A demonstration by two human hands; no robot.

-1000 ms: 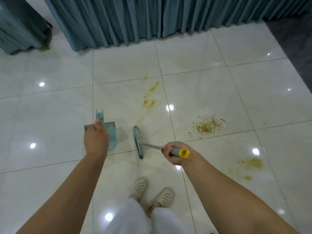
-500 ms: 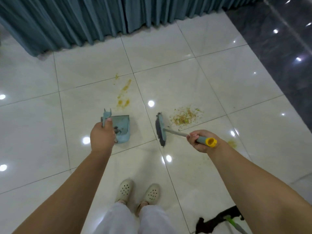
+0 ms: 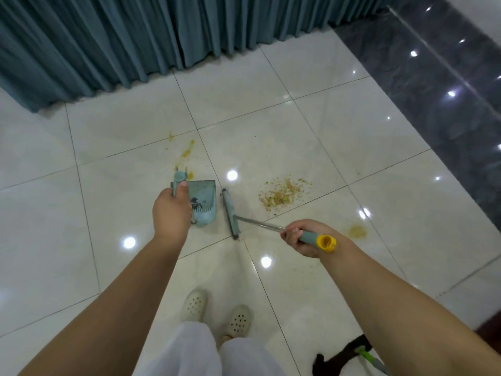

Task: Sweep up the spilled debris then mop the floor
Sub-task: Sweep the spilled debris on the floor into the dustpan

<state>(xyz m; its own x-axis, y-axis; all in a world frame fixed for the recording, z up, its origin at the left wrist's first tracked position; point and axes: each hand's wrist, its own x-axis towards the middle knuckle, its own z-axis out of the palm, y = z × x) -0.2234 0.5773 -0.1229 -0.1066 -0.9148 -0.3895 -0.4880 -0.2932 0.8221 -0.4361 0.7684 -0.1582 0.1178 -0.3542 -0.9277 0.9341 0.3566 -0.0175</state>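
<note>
Both arms are bare all the way up, with no sleeves, no watch and no rings on the left hand (image 3: 170, 210) or the right hand (image 3: 303, 240). The person wears loose white trousers (image 3: 195, 351) that look soft and a bit baggy. On the feet are cream clogs (image 3: 193, 305) made of rubbery stuff, with lots of small round holes on top.

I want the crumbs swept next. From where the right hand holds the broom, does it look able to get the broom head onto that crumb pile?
Probably yes. The right hand grips the broom; bare tile lies between its head and the crumb pile.
</note>
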